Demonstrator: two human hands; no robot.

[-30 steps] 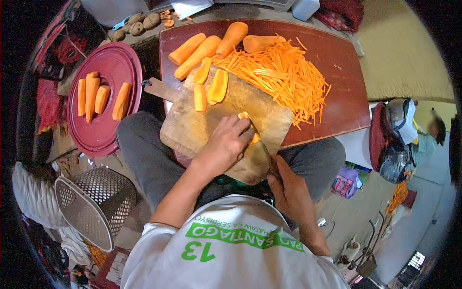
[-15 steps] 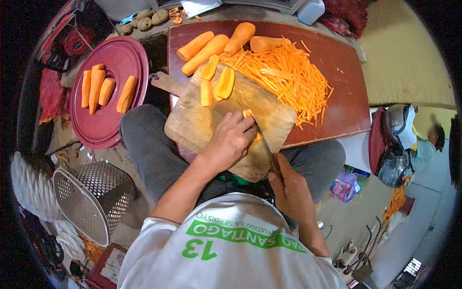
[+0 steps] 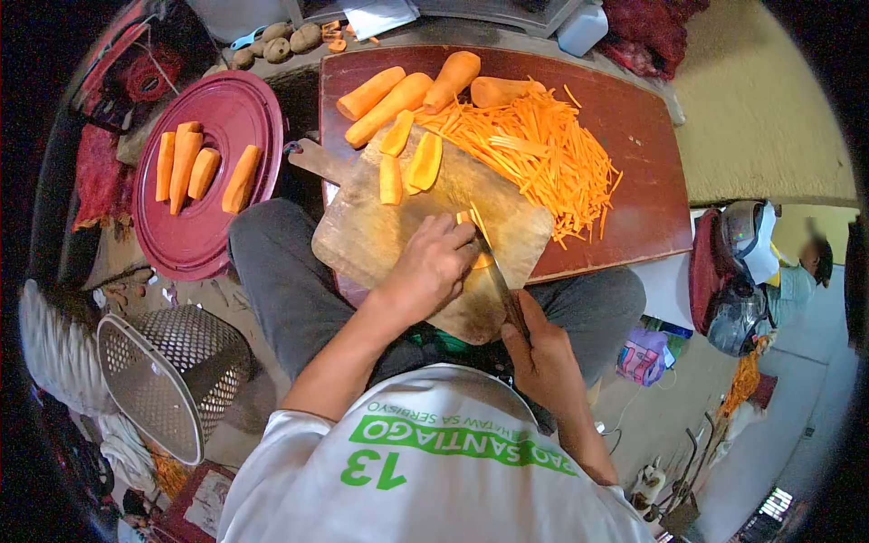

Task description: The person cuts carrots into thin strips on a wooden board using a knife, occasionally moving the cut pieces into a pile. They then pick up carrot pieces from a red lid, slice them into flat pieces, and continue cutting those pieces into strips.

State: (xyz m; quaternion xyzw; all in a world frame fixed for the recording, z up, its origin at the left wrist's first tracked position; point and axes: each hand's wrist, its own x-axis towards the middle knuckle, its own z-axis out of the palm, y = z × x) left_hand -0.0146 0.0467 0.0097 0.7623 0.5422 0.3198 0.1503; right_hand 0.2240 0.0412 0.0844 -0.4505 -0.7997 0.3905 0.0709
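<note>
My left hand (image 3: 429,269) is closed over a carrot piece (image 3: 464,217) on the wooden chopping board (image 3: 362,237), its fingertips curled by the cut end. Most of that piece is hidden under the fingers. In my right hand (image 3: 541,351) is a kitchen knife (image 3: 498,279), gripped by the handle, its blade beside the carrot piece and a thin sliver at the blade. Several carrot slabs (image 3: 424,163) lie at the board's far side. A heap of carrot strips (image 3: 552,163) spreads from the board's far right edge onto the dark red table (image 3: 647,172).
Whole peeled carrots (image 3: 389,109) lie along the table's far side. Left of my knee, a round red lid (image 3: 208,100) bears several carrots (image 3: 186,167). A perforated basket (image 3: 149,389) lies tipped on the floor. Potatoes (image 3: 276,47) sit beyond the table.
The knife blade has shifted slightly against the carrot piece, and a thin sliver now stands out beside it. My left hand keeps its hold; the view has tilted a little.
</note>
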